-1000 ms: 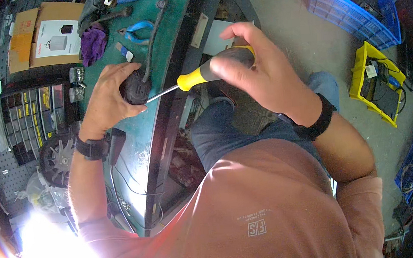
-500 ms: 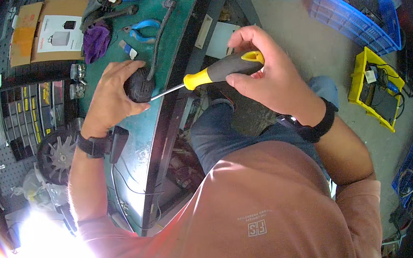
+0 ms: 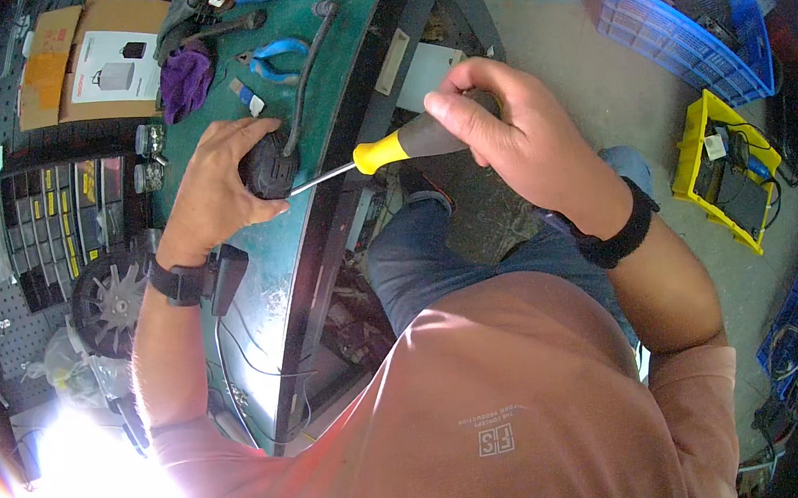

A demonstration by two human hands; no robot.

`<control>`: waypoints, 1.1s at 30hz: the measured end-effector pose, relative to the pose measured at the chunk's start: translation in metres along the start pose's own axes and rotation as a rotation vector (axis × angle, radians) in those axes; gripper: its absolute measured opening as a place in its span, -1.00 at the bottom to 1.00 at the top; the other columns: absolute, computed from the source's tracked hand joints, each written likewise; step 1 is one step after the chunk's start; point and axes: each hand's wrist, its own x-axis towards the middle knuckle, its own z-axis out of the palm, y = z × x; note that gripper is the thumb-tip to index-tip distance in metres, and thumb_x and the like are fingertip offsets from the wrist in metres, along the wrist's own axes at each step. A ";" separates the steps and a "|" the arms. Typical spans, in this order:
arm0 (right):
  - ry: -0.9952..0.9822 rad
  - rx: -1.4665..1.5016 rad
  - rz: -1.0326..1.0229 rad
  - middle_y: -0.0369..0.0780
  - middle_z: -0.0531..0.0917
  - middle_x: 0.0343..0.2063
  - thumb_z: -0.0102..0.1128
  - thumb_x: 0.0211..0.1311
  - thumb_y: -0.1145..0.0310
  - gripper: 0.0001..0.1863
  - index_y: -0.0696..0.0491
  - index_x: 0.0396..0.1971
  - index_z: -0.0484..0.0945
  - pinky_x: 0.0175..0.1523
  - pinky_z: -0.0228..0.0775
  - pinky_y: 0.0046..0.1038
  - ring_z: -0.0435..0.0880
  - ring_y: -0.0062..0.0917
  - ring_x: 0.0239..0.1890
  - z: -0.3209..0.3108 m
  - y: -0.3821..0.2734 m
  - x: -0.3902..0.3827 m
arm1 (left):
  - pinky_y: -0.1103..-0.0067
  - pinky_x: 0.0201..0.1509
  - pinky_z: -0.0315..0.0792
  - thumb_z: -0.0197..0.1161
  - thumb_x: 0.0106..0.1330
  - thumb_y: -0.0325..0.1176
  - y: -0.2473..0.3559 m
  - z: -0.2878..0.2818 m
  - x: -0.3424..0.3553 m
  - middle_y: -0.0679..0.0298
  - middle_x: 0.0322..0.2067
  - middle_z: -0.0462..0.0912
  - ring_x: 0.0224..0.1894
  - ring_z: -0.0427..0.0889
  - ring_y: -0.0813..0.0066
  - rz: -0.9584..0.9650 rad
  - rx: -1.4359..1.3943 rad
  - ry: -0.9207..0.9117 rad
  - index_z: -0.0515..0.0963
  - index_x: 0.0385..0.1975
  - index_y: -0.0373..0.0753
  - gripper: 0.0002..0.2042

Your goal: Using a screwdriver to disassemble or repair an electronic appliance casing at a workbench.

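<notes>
My left hand (image 3: 210, 185) is wrapped round a black rounded housing (image 3: 270, 168) at the edge of the green bench. From that housing a dark bent tube (image 3: 305, 90) runs up across the benchtop to a small round end. A screwdriver (image 3: 378, 155) with a yellow and black handle lies nearly level in my right hand (image 3: 518, 137), whose thumb and fingers close over the handle's back end. Its metal shaft reaches left to the housing's lower right side, by my left thumb. The very tip is too small to make out.
Blue-handled pliers (image 3: 277, 61), a purple cloth (image 3: 186, 82) and more hand tools lie on the green bench (image 3: 354, 32). A cardboard box (image 3: 102, 57) and small-parts drawers (image 3: 60, 224) stand left. On the floor right are a blue crate (image 3: 686, 39) and a yellow bin (image 3: 723, 175).
My right hand has rolled over the screwdriver's handle, its thumb moving from below to the top, and now covers more of the handle's end. The left hand and housing have stayed put.
</notes>
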 end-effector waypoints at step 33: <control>0.055 -0.035 -0.077 -0.33 0.50 -0.31 0.29 0.10 0.39 -0.61 0.09 -0.07 0.41 -0.41 0.29 -0.62 0.42 -0.75 -0.41 0.014 0.001 -0.039 | 0.35 0.20 0.34 0.51 -0.48 -0.48 0.007 0.010 -0.017 -0.01 -0.03 0.53 0.07 0.45 0.02 0.042 0.022 0.091 0.49 0.02 -0.30 -0.21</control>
